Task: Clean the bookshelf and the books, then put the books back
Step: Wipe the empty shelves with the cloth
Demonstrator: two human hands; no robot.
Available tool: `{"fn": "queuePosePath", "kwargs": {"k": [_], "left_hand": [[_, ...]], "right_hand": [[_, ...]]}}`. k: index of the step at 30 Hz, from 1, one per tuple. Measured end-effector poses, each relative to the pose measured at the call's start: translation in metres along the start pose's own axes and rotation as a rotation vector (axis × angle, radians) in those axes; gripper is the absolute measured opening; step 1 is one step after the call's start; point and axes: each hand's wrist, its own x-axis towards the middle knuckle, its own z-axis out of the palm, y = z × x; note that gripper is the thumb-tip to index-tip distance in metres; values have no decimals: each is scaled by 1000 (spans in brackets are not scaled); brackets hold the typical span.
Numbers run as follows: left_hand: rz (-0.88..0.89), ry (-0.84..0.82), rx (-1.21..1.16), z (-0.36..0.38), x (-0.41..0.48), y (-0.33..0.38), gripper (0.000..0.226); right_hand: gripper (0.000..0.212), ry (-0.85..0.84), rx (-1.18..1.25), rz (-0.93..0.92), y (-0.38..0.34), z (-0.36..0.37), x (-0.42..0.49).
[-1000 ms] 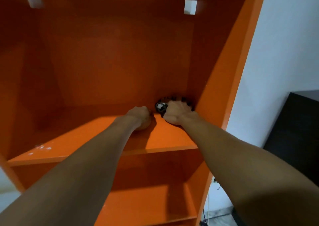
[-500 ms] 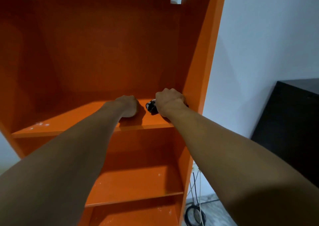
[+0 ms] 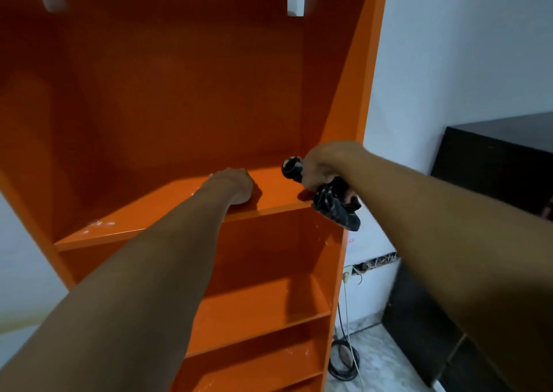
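Note:
An orange bookshelf [image 3: 185,98] fills the left and middle of the view, and no books show on its shelves. My right hand [image 3: 326,164] grips a dark patterned cloth [image 3: 335,206] at the front right corner of the upper shelf board [image 3: 140,218]; part of the cloth hangs below the board's edge. My left hand [image 3: 232,185] rests on that board near its front edge, fingers curled under, holding nothing that I can see. White dust specks lie on the board's left front.
A white wall [image 3: 463,47] runs to the right of the bookshelf. A black cabinet [image 3: 496,164] stands at the right. Cables [image 3: 344,361] lie coiled on the pale floor beside the shelf's foot. Lower orange shelves [image 3: 260,311] carry some white specks.
My right hand has drawn the cloth from the shelf's back right corner forward to the front edge, where it now hangs over. My left hand has slid forward on the board too.

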Motion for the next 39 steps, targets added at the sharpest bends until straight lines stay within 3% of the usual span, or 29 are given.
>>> {"fn": "queuePosePath", "kwargs": {"k": [2,4,6,11,15,20,25,29,32,36,39], "left_hand": [[13,10,0,-1,-1,-2,36],[32,7,23,0,0,-4,36],[63,1,57,1,2,-6,35],[84,23,93,3,8,-11,39],[71,44,34,1,7,-13,42],[74,24,-7,-1,3,-14,40],[97,21,1,-3,2,-14,40],[85,69,-303,-8,3,-31,23],[55,129,-336,-3,8,-37,31],[13,140,-327,-2,18,-35,41],[-2,178,-371,-4,19,-35,48]], "right_hand": [[24,60,67,6,5,-13,-6],[8,268,248,21,7,-18,3],[16,423,361,35,7,-15,18],[25,266,138,-15,-3,34,31],[11,81,1,-33,-15,2,17],[19,541,184,-46,0,-10,34],[30,358,315,-147,-14,46,60],[15,391,554,-267,-17,22,67],[28,582,585,-180,-11,28,106],[33,392,548,-144,-17,53,151],[37,386,541,-229,-23,52,159]]}}
